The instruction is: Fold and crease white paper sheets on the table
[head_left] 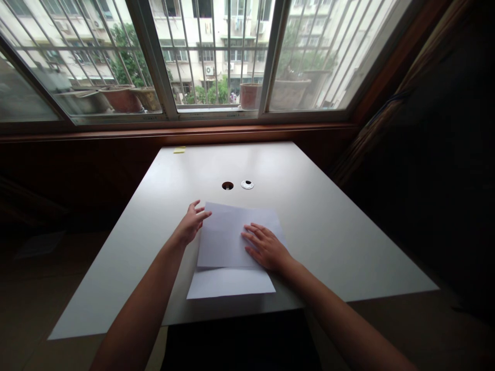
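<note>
White paper (224,237) lies on the table in front of me, with one layer over another and the lower part (232,283) sticking out toward the near edge. My right hand (266,247) rests flat on the right side of the upper layer, fingers spread and pointing left. At the paper's far left corner is my left hand (192,221), its fingers apart and one fingertip over the corner. Whether that fingertip presses on the sheet I cannot tell. Neither hand grips anything.
The white table (317,216) has a round cable hole (228,186) beyond the paper, and a round cover (247,184) lies beside it. Yellow sticky notes (179,150) sit at the far left corner. A barred window (216,56) and wooden sill (193,131) stand behind; a curtain (386,113) hangs right.
</note>
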A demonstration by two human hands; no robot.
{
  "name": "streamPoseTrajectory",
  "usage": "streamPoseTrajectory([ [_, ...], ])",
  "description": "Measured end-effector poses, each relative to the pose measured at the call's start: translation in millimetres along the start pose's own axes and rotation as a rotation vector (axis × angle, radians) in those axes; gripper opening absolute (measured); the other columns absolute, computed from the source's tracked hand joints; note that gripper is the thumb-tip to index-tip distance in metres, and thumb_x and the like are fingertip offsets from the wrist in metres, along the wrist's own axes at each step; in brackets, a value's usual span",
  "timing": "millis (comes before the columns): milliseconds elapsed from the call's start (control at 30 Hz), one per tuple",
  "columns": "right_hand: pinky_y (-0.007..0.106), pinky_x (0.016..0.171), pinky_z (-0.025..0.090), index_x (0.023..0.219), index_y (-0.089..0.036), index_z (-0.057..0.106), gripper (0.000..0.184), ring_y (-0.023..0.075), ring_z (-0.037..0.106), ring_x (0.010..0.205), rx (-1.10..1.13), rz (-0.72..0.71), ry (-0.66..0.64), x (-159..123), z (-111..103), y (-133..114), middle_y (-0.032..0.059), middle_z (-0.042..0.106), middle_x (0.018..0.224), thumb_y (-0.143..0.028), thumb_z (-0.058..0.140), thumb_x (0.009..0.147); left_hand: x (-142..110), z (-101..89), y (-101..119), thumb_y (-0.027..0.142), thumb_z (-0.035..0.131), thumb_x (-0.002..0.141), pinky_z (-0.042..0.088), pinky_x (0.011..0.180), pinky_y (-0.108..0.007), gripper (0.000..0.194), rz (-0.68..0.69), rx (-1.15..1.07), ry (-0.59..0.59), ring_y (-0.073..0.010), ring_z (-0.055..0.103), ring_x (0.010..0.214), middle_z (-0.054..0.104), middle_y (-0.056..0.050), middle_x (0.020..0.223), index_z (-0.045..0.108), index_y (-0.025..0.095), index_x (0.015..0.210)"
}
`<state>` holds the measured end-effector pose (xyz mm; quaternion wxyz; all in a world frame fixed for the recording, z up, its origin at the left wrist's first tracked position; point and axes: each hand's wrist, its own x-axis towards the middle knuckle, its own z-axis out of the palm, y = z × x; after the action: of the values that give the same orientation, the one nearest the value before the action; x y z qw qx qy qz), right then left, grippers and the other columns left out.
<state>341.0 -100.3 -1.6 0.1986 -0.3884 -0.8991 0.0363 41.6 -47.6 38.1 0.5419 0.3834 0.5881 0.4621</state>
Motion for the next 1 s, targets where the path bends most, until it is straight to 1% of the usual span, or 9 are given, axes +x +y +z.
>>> streamPoseTrajectory([
  [100,0.053,0.114,0.039,0.14,-0.025,0.054,0.044,0.0305,0.042,0.139,0.003,-0.002,-0.016,-0.3,0.7,0.2,0.0096,0.051,0.147,-0.036,0.053,0.097,2.0,-0.4,-8.5,0.034,0.086,0.066,0.051,0.076,-0.03,0.094,0.006,-0.046,-0.089,-0.0232,0.067,0.096,0.063,-0.016,0.122,0.035,0.024,0.145],
  [200,0.052,0.113,0.039,0.141,-0.027,0.053,0.045,0.03,0.043,0.138,0.024,-0.019,-0.014,0.8,0.0,3.8,0.0088,0.05,0.148,-0.035,0.055,0.097,5.0,1.2,-18.5,0.032,0.085,0.063,0.053,0.07,-0.032,0.093,0.073,-0.143,-0.155,-0.0217,0.068,0.079,0.07,-0.01,0.102,0.037,0.02,0.142],
  [367,0.052,0.11,0.044,0.141,-0.029,0.049,0.046,0.0278,0.051,0.13,0.102,-0.001,0.077,16.9,-12.9,18.3,0.0092,0.052,0.144,-0.033,0.057,0.096,9.0,3.4,-30.4,0.032,0.082,0.063,0.053,0.077,-0.033,0.073,0.21,-0.218,-0.116,-0.0212,0.069,0.084,0.071,-0.007,0.101,0.05,0.019,0.128],
  [500,0.05,0.106,0.046,0.14,-0.029,0.05,0.045,0.0288,0.051,0.128,0.107,0.038,0.19,46.0,-31.6,30.2,0.0094,0.053,0.141,-0.033,0.057,0.096,6.3,4.0,-32.6,0.037,0.078,0.067,0.052,0.082,-0.033,0.057,0.274,-0.218,-0.098,-0.021,0.068,0.089,0.071,-0.006,0.102,0.057,0.019,0.117],
  [567,0.05,0.106,0.046,0.139,-0.028,0.051,0.044,0.0292,0.051,0.126,0.076,0.06,0.207,62.7,-39.2,36.3,0.0097,0.052,0.142,-0.034,0.057,0.096,4.7,4.2,-33.4,0.037,0.078,0.069,0.052,0.082,-0.032,0.053,0.292,-0.222,-0.096,-0.0213,0.068,0.091,0.071,-0.006,0.103,0.058,0.019,0.115],
  [633,0.05,0.104,0.046,0.137,-0.027,0.054,0.044,0.0303,0.051,0.126,0.03,0.103,0.174,77.9,-44.2,43.8,0.0103,0.052,0.142,-0.039,0.058,0.096,4.5,3.6,-34.9,0.037,0.077,0.07,0.052,0.081,-0.032,0.053,0.304,-0.239,-0.09,-0.022,0.068,0.092,0.071,-0.006,0.105,0.058,0.019,0.115],
  [767,0.041,0.089,0.052,0.135,-0.025,0.056,0.046,0.0273,0.063,0.106,0.025,0.216,-0.026,98.0,-47.6,63.5,0.0101,0.068,0.12,-0.048,0.058,0.094,8.6,-1.3,-39.7,0.034,0.079,0.069,0.052,0.08,-0.033,0.053,0.309,-0.317,-0.081,-0.0217,0.068,0.089,0.071,-0.007,0.104,0.058,0.018,0.115],
  [867,0.033,0.081,0.05,0.12,-0.027,0.066,0.033,0.0233,0.067,0.095,0.057,0.279,-0.128,104.6,-47.7,77.3,0.006,0.072,0.11,-0.046,0.061,0.093,12.6,-7.0,-42.5,0.031,0.078,0.07,0.052,0.081,-0.033,0.05,0.316,-0.347,-0.07,-0.0205,0.068,0.088,0.071,-0.006,0.103,0.059,0.018,0.115],
  [1000,0.028,0.074,0.046,0.101,-0.026,0.072,0.02,0.0206,0.067,0.086,0.083,0.316,-0.169,107.8,-47.2,87.2,0.0036,0.075,0.097,-0.041,0.066,0.09,15.7,-11.8,-44.9,0.031,0.078,0.073,0.052,0.082,-0.033,0.049,0.327,-0.355,-0.062,-0.0196,0.067,0.089,0.07,-0.006,0.105,0.059,0.019,0.116],
])
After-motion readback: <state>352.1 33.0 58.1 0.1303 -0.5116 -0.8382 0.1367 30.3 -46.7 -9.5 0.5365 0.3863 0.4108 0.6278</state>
